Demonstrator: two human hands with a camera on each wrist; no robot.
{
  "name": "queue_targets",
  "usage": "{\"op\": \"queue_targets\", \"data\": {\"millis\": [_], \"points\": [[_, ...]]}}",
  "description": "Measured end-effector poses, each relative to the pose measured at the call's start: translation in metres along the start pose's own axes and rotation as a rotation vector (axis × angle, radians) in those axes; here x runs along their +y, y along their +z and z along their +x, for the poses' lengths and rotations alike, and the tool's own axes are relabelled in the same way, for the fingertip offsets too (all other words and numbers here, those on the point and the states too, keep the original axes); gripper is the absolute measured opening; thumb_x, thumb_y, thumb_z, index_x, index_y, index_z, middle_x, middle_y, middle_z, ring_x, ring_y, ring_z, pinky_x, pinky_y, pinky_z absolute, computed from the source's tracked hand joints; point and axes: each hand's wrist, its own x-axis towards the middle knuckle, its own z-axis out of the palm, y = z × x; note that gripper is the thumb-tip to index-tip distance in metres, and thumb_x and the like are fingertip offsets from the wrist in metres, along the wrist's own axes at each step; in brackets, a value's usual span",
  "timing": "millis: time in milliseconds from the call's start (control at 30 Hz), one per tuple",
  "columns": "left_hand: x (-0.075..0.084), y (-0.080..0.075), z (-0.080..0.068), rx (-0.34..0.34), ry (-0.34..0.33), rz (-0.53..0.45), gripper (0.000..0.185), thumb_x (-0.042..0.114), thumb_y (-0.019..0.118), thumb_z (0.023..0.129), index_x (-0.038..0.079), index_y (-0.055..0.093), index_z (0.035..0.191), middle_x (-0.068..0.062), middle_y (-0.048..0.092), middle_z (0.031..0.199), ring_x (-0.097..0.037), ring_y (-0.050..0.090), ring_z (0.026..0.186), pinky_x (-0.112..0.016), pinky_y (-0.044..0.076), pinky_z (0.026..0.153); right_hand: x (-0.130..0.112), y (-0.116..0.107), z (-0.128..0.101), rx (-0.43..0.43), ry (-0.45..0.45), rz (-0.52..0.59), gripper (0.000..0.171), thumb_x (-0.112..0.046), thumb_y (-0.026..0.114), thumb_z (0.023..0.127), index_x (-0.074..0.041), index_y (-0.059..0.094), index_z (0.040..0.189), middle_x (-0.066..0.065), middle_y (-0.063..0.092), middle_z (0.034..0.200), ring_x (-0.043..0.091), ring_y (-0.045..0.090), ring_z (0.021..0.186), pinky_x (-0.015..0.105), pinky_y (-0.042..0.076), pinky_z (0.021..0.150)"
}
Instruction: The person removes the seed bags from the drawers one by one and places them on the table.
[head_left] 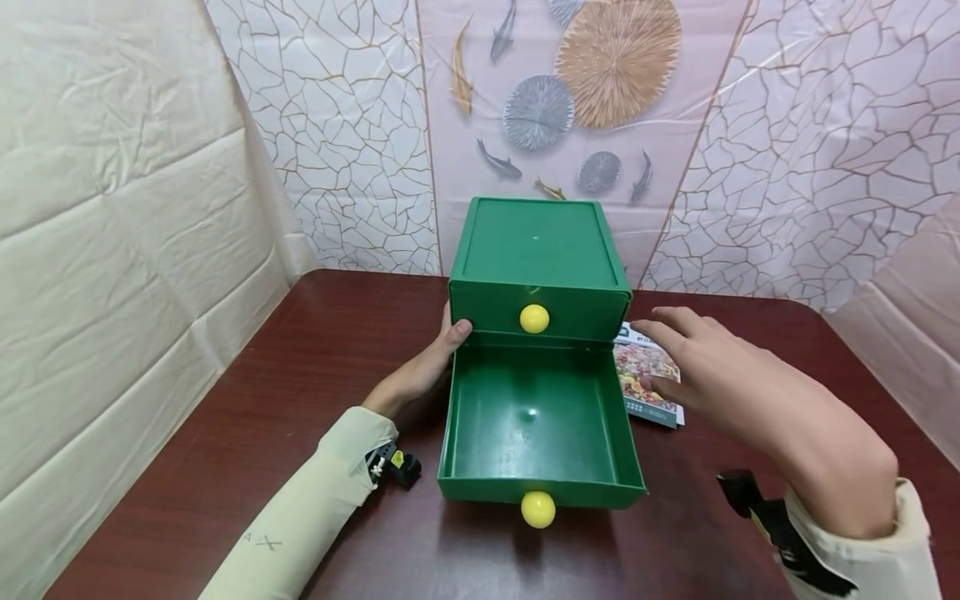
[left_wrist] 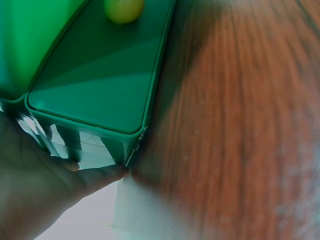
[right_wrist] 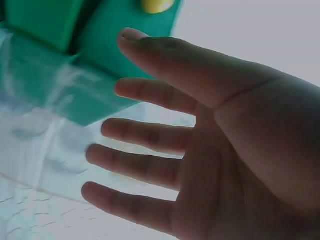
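Note:
A green two-drawer box [head_left: 538,250] stands on the brown table [head_left: 225,467]. Its lower drawer [head_left: 536,421] is pulled out toward me and holds nothing; it has a yellow knob [head_left: 537,509]. The upper drawer is closed, with a yellow knob [head_left: 534,318]. My left hand [head_left: 431,362] presses flat against the box's left side [left_wrist: 75,145], thumb at the front corner. My right hand [head_left: 705,367] hovers open with straight, spread fingers [right_wrist: 150,135] to the right of the box, above a colourful packet [head_left: 647,383] lying on the table.
A patterned backdrop with fish and round shapes [head_left: 570,92] stands behind the box. Cream sheeting [head_left: 112,233] walls off the left side. Bare table surface lies in front of the drawer and at both sides.

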Motion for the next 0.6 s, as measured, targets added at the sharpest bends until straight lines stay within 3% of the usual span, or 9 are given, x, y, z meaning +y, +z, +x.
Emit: {"op": "queue_targets", "data": {"millis": [100, 200, 433, 600], "points": [[0.001, 0.000, -0.001, -0.009, -0.003, 0.009, 0.111, 0.094, 0.033, 0.090, 0.035, -0.025, 0.164, 0.001, -0.017, 0.172, -0.022, -0.006, 0.157, -0.064, 0.001, 0.124, -0.013, -0.004, -0.012, 0.034, -0.007, -0.020, 0.057, -0.024, 0.082, 0.095, -0.007, 0.059, 0.145, 0.020, 0.057, 0.134, 0.034, 0.065, 0.103, 0.055, 0.056, 0.076], [0.002, -0.001, -0.001, -0.017, 0.005, 0.021, 0.107, 0.092, 0.031, 0.092, 0.036, -0.026, 0.163, 0.002, -0.017, 0.172, -0.022, -0.007, 0.157, -0.065, 0.001, 0.124, -0.025, -0.005, -0.024, 0.061, -0.053, -0.035, 0.052, -0.028, 0.083, 0.094, -0.014, 0.063, 0.140, 0.009, 0.061, 0.124, 0.019, 0.065, 0.084, 0.046, 0.055, 0.064], [0.001, -0.002, -0.001, -0.008, 0.014, 0.008, 0.106, 0.089, 0.033, 0.094, 0.035, -0.026, 0.164, 0.000, -0.018, 0.172, -0.026, -0.006, 0.157, -0.068, -0.001, 0.123, -0.055, 0.001, -0.041, 0.221, -0.283, -0.139, 0.037, -0.028, 0.093, 0.083, -0.024, 0.065, 0.108, -0.012, 0.054, 0.098, -0.001, 0.051, 0.062, 0.028, 0.048, 0.050], [0.001, -0.002, -0.001, -0.014, 0.027, 0.012, 0.100, 0.082, 0.031, 0.099, 0.033, -0.027, 0.164, -0.002, -0.018, 0.172, -0.027, -0.006, 0.156, -0.071, -0.001, 0.121, -0.078, 0.009, -0.045, 0.154, -0.368, -0.157, 0.037, -0.030, 0.091, 0.085, -0.024, 0.065, 0.110, -0.013, 0.052, 0.095, 0.000, 0.054, 0.069, 0.023, 0.045, 0.048]]}}
